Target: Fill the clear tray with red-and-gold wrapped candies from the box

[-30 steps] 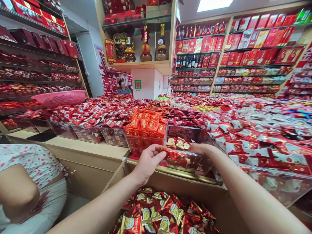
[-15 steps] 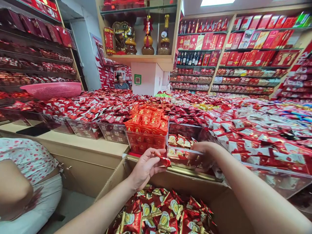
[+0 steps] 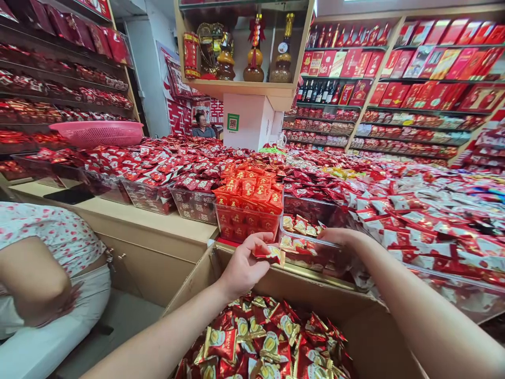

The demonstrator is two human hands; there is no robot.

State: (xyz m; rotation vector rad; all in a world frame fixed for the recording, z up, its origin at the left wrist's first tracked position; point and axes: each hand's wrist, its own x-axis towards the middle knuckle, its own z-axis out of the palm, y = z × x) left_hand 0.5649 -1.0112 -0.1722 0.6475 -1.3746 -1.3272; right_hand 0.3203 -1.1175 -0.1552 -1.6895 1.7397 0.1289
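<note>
Between the thumb and fingers of my left hand (image 3: 245,267) is a red and gold wrapped candy (image 3: 272,255), held above the back edge of an open cardboard box (image 3: 315,295). Many red and gold candies (image 3: 272,342) lie inside that box. My right hand (image 3: 335,238) reaches into a clear plastic bin (image 3: 311,261) beyond the box; its fingers are hidden by the bin's side and the hand itself. A few cream and red candies (image 3: 300,225) show in the left part of this bin. Left of it stands a clear bin full of orange-red packets (image 3: 248,190).
More bins of red packets (image 3: 145,168) line the counter (image 3: 158,221). White and red packets (image 3: 426,216) fill a bin at the right. A pink basket (image 3: 98,134) lies at the left. A seated person (image 3: 47,263) is at the left edge.
My left hand has turned, so the candy's printed face shows more. My right hand stays at the bin, its fingers now less visible. The view has shifted slightly.
</note>
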